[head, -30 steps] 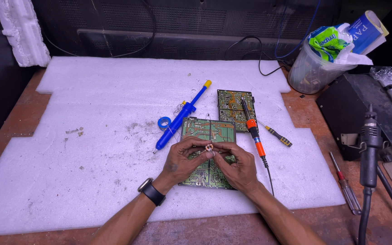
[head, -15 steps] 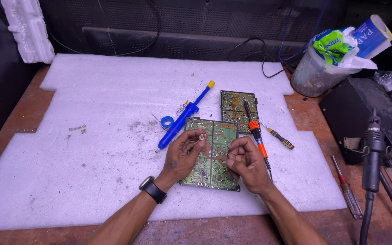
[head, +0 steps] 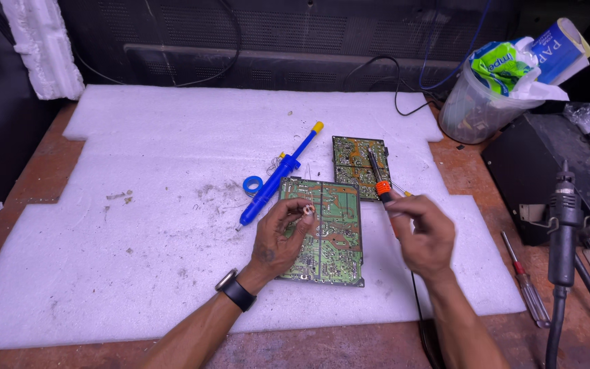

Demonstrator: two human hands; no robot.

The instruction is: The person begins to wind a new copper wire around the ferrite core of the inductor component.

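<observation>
Above the circuit board (head: 326,232), left fingers (head: 295,208) pinch a coil (head: 306,210).

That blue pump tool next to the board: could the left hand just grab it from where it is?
Probably yes. The blue pump tool lies bare on the foam, just up-left of the left hand, nothing between. But the fingers already pinch a small ring-shaped part, which may have to be put down first.

Small ring-shaped coil (head: 304,208) pinched above green circuit board (head: 325,231).
</observation>
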